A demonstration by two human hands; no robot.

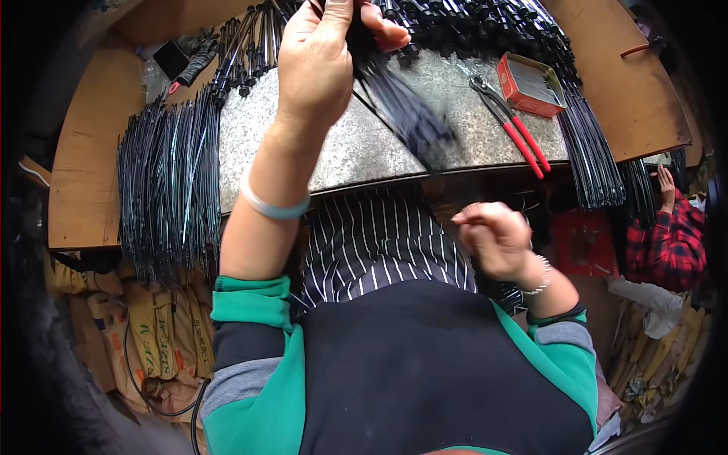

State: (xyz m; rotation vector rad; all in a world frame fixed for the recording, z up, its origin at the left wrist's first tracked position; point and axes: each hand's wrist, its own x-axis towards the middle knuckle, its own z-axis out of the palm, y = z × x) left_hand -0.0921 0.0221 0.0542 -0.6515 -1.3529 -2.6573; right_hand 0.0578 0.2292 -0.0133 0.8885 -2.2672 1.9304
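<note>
Raised at the top edge, my left hand (317, 57) is closed around the upper end of a bundle of thin black ribs (409, 114), like a folded umbrella frame. The ribs slant down to the right over the speckled tabletop and are blurred by motion; the gripped end is partly hidden. My right hand (497, 239) hovers in front of the table edge, its fingers curled in and slightly smeared. Whether it holds anything small does not show. Red-handled pliers (518, 136) lie on the tabletop to the right, beside a red tin (531, 85) with small pieces in it.
Black ribs (171, 182) hang over the table's left edge, and more ribs (595, 163) over the right. Black shafts with hubs (470, 26) are piled at the back. A glove (199, 57) lies far left. At right, a co-worker's plaid sleeve (663, 243) shows. Sacks (155, 330) stand below left.
</note>
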